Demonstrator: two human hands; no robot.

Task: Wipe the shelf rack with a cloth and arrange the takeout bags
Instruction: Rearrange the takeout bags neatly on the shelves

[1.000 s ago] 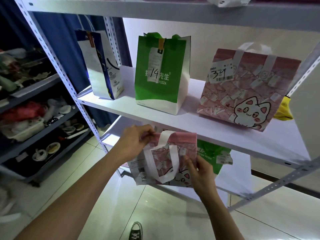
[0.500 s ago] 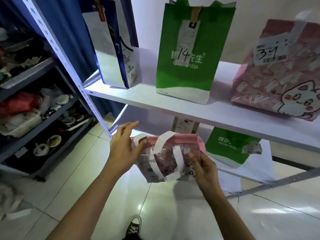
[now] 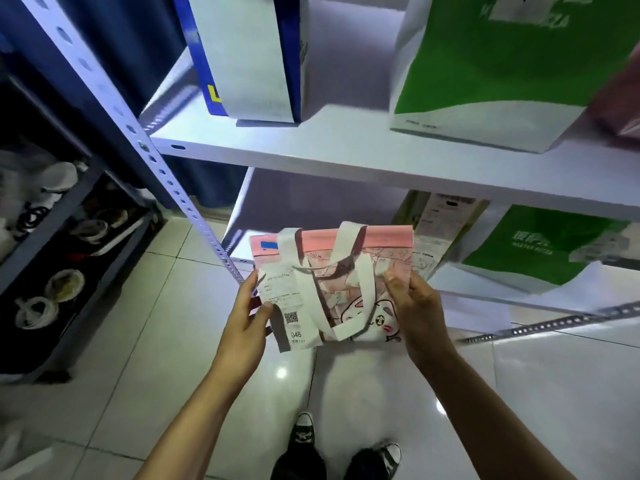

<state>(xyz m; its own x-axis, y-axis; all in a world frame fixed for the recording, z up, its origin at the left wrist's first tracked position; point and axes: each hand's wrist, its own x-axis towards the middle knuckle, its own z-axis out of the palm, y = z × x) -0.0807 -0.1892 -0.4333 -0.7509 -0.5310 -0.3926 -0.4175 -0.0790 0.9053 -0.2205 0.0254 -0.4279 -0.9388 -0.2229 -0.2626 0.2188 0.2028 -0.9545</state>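
A small pink takeout bag (image 3: 349, 271) with white handles, a cat print and a receipt is held in front of the white shelf rack (image 3: 346, 157), above the floor. My left hand (image 3: 247, 317) grips its left edge at the receipt. My right hand (image 3: 414, 306) grips its right side. On the upper shelf stand a blue and white bag (image 3: 249, 53) and a green and white bag (image 3: 491, 64). On the lower shelf a green bag (image 3: 540, 247) and a beige bag (image 3: 440, 230) show behind the pink one. No cloth is in view.
A perforated grey upright (image 3: 114, 109) runs diagonally at the left of the rack. A dark rack (image 3: 69, 237) with bowls and clutter stands at the left. A loose grey rail (image 3: 554, 323) lies low at the right. My shoes (image 3: 346, 452) stand on the white tile floor.
The view has dropped and moved closer to the shelves. My left hand, open beside the bag half a second ago, has closed on its left edge, and the bag is turned more upright.
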